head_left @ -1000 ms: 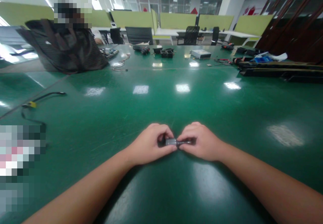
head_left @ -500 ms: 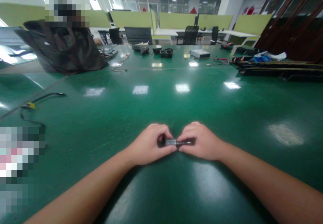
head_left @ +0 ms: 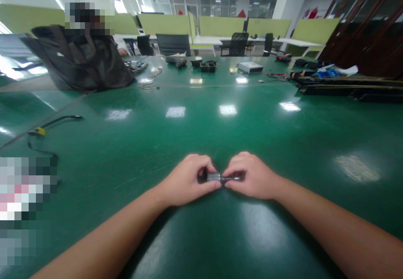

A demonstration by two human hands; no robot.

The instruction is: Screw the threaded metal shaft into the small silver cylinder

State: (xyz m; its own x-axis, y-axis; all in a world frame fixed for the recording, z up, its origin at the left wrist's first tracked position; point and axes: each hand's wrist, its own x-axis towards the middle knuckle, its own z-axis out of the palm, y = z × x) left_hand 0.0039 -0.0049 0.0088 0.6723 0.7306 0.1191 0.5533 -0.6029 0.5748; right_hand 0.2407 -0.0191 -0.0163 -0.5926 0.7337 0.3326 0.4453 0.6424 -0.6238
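Note:
My left hand (head_left: 192,180) is closed on the silver-grey barrel (head_left: 214,177) of a small cylindrical piece, pinched between thumb and fingers. From its right end runs a thin dark shaft with a shiny streak (head_left: 231,178). My right hand (head_left: 250,176) closes around that shaft, thumb below and fingers above. The piece lies level, just over or on the green table (head_left: 201,136), and its exact kind is unclear. Both hands meet near the middle of the view, with their fingertips close together.
A dark bag (head_left: 85,61) stands at the back left; a person is partly hidden behind it. A black cable with a yellow part (head_left: 39,131) lies left. At the far edge are a silver box (head_left: 250,67) and black parts (head_left: 208,66). Long dark strips (head_left: 346,88) lie back right.

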